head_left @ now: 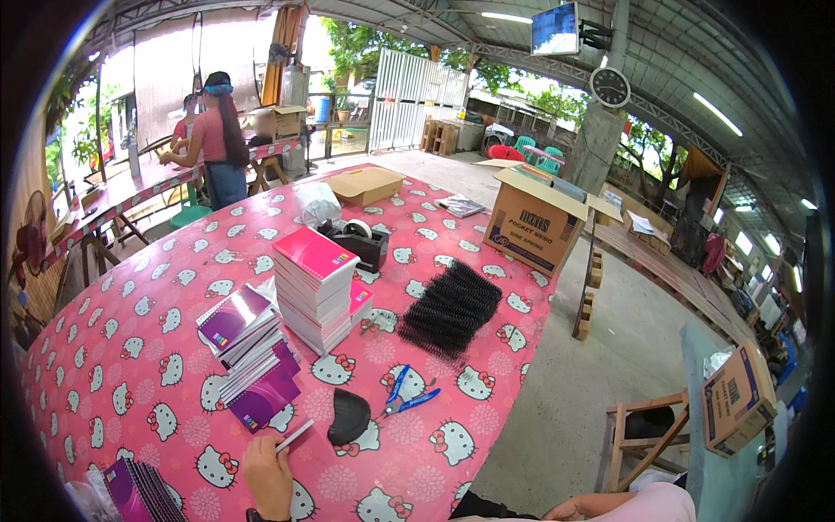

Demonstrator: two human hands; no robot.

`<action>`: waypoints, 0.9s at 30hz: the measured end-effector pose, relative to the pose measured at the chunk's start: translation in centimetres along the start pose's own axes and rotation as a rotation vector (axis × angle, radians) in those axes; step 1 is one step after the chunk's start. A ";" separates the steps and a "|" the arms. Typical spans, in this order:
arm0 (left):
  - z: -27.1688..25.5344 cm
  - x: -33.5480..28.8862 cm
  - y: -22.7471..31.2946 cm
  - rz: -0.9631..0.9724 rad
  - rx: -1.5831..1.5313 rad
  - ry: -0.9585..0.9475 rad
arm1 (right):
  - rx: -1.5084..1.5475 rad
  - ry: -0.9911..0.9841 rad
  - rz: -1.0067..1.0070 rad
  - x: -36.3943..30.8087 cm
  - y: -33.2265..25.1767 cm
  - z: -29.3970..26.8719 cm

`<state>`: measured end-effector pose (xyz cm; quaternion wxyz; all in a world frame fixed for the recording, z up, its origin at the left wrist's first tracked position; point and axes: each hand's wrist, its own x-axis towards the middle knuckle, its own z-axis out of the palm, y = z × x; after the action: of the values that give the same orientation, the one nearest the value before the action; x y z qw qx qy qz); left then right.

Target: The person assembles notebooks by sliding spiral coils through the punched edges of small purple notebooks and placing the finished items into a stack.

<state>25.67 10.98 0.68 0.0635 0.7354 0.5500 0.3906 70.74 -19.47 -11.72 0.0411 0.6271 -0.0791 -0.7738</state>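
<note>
My left hand (pixel 268 480) is near the front of the table, closed on a thin notebook (pixel 296 435) seen almost edge-on. At the lower right edge my right forearm (pixel 591 505) shows below a pale pink sleeve; its fingers are cut off or hidden. Just beyond the left hand are purple notebooks (pixel 261 396), fanned in a leaning pile, and a tall stack of pink notebooks (pixel 317 291). A black rounded piece (pixel 348 416) lies beside blue-handled pliers (pixel 410 402). Farther off rests a heap of black spiral coils (pixel 452 304). Spiral-bound purple notebooks (pixel 139 491) stand at the lower left.
A pink patterned cloth (pixel 191 348) covers the table. Toward the back are a black tape dispenser (pixel 358 244), a plastic bag (pixel 317 204), a flat carton (pixel 365 184) and an open cardboard box (pixel 535 217). Another box (pixel 739 396) stands at right. Two people (pixel 217 139) work at a far table.
</note>
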 end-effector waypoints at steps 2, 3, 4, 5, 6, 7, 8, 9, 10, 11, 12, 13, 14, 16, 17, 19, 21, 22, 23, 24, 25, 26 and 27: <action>0.0 0.1 -0.2 -0.002 -0.007 -0.001 | -0.002 -0.006 0.008 -0.3 0.2 0.1; 0.1 0.1 -0.5 -0.001 -0.011 -0.004 | -0.002 -0.011 0.009 -0.3 0.4 0.1; 0.2 0.2 -0.6 0.000 -0.016 -0.007 | -0.003 -0.013 0.008 -0.2 0.5 0.1; 0.2 0.1 -0.5 0.002 -0.017 -0.006 | -0.007 -0.017 0.010 -0.1 0.5 0.2; 0.1 0.1 -0.1 0.003 -0.019 -0.005 | -0.013 -0.021 0.013 0.0 0.6 0.2; 0.0 0.2 0.1 0.003 -0.020 -0.004 | -0.023 -0.025 0.016 0.0 0.7 0.1; 0.0 0.2 -0.1 0.003 -0.015 -0.009 | -0.026 -0.026 0.017 0.2 0.5 0.1; 0.1 0.2 -0.4 0.004 -0.009 -0.013 | -0.034 -0.032 0.019 0.2 0.5 0.1; 0.1 0.2 -0.6 0.005 -0.003 -0.017 | -0.046 -0.036 0.020 0.3 0.5 0.1; 0.1 0.1 -0.7 -0.002 -0.002 -0.018 | -0.060 -0.038 0.022 0.3 0.3 -0.2; 0.1 0.1 -0.7 -0.008 -0.004 -0.020 | -0.079 -0.044 0.024 0.3 0.4 -0.4; 0.1 0.1 -0.7 -0.015 -0.005 -0.022 | -0.099 -0.050 0.027 0.4 0.1 -0.7; 0.1 0.1 -0.6 -0.008 -0.007 -0.012 | -0.123 -0.059 0.025 0.4 0.0 -0.9; 0.0 0.1 -0.2 0.011 -0.017 0.004 | -0.200 -0.073 0.024 0.4 -0.6 -1.8; 0.0 0.3 -0.1 0.013 -0.042 -0.009 | -0.276 -0.079 0.024 0.1 -0.8 -2.6; -0.3 0.6 0.0 0.011 -0.089 -0.033 | -0.569 0.015 0.001 -0.7 -2.8 -4.6; -1.8 1.0 0.9 -0.088 -0.204 -0.129 | -1.077 0.467 -0.228 -3.1 -8.1 -5.2; -3.1 0.8 1.1 -0.149 -0.229 -0.158 | -1.242 0.544 -0.395 -8.7 -12.3 -0.8; -4.0 0.5 0.9 -0.088 -0.185 -0.171 | -1.247 0.515 -0.643 -13.0 -15.0 3.2; -4.3 0.0 0.3 -0.033 -0.147 -0.189 | -1.203 0.386 -0.953 -16.2 -16.8 7.0; -4.2 -0.4 -0.3 0.022 -0.119 -0.217 | -1.180 0.350 -1.142 -17.1 -18.5 9.8; -4.0 -0.6 -0.4 0.030 -0.087 -0.239 | -1.144 0.303 -1.322 -17.3 -20.0 12.4; -3.2 -0.5 0.0 0.036 -0.063 -0.272 | -1.167 0.353 -1.513 -17.4 -21.2 14.8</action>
<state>23.58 9.51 2.60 0.1535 0.7889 0.5105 0.3057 60.67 5.30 4.36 -0.1516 0.5005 0.7484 -0.4080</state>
